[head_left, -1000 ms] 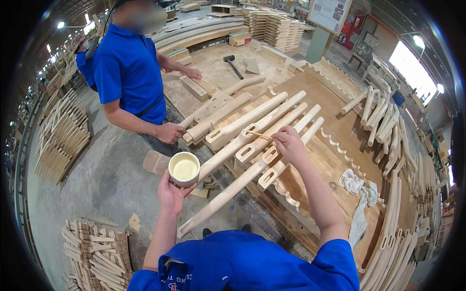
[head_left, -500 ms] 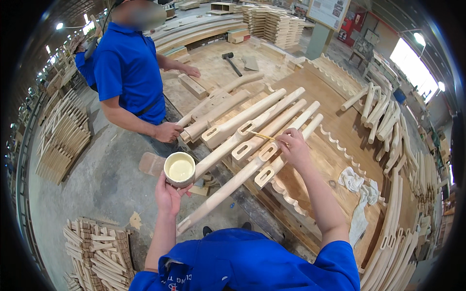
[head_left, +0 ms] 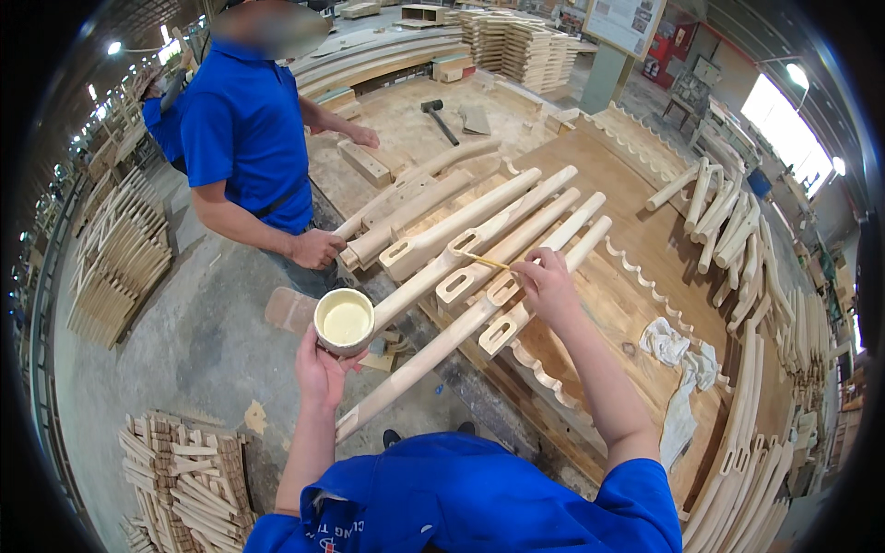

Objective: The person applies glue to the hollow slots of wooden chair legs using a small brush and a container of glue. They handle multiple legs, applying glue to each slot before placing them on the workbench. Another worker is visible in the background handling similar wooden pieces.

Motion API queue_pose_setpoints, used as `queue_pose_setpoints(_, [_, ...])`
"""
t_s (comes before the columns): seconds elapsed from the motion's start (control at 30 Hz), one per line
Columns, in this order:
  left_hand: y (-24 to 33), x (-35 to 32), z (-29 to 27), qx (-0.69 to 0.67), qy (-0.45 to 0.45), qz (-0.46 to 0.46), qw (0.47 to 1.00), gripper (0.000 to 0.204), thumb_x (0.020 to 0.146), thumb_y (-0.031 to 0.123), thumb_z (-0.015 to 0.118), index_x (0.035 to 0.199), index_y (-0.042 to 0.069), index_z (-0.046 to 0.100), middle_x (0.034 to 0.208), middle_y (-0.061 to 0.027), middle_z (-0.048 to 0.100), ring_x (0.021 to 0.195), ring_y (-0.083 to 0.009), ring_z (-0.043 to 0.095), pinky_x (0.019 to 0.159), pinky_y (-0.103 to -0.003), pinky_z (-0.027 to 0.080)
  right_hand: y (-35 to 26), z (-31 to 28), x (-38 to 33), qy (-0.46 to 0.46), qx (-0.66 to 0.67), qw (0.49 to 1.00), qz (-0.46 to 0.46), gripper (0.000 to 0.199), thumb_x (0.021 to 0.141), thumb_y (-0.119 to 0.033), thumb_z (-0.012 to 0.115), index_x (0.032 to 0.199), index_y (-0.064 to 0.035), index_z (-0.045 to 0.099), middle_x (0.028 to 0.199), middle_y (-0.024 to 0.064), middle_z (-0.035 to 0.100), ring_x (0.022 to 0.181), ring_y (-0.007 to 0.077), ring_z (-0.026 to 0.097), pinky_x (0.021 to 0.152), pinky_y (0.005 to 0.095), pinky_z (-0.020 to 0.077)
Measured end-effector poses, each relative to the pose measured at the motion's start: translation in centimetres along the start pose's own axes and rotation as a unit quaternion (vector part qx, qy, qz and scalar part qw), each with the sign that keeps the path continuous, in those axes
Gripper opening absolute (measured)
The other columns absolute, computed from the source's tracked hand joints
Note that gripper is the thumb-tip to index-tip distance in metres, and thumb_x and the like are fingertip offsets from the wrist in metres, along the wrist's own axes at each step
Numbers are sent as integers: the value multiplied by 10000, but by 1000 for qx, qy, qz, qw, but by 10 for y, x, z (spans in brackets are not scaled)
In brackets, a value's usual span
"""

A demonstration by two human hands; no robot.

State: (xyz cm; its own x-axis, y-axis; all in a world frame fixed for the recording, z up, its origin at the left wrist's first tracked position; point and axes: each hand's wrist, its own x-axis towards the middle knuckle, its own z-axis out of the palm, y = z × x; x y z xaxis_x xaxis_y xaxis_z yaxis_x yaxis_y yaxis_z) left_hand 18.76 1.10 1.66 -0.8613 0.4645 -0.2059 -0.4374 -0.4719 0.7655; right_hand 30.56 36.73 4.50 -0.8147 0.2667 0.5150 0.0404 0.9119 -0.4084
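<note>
My left hand holds up a small round pot of pale yellow glue, off the near edge of the workbench. My right hand grips a thin stick whose tip rests at a rectangular slot in one of several long pale wooden legs lying side by side on the bench. The legs point diagonally away from me, their slotted ends toward the bench's near edge.
A co-worker in a blue shirt stands at the left, one hand on the leg ends, the other on the bench. A hammer lies further back. A white rag lies to my right. Stacked wooden parts sit on the floor.
My right hand has shifted slightly with the stick along the slotted ends. The glue pot has dipped and risen a little in my left hand.
</note>
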Motion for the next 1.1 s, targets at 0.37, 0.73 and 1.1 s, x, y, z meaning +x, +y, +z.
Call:
queue_pose_setpoints(0.37, [4,-10,18,-11,75,32,997,437,1000,342,323,1256,7,436,1190,-174,551,973,-291,633,730,-417,594,24,0,10,18,-19,998,54,239,785,-15,588,984,-104,686,881,89,592,909,280,520,824,378,457])
queue_pose_setpoints(0.73, [2,-7,8,-14,34,22,999,442,999,335,304,1305,33,407,1268,-164,514,1049,-299,605,756,-445,592,22,3,13,12,-24,998,56,199,822,-36,586,984,-114,672,852,79,545,814,242,565,720,362,476])
queue_pose_setpoints(1.1, [1,-4,6,6,43,8,999,444,996,340,312,1324,54,400,1302,-156,502,1081,-302,596,774,-462,585,24,-2,-1,24,-1,999,22,155,783,-84,643,934,-86,681,841,97,554,823,273,568,718,374,485])
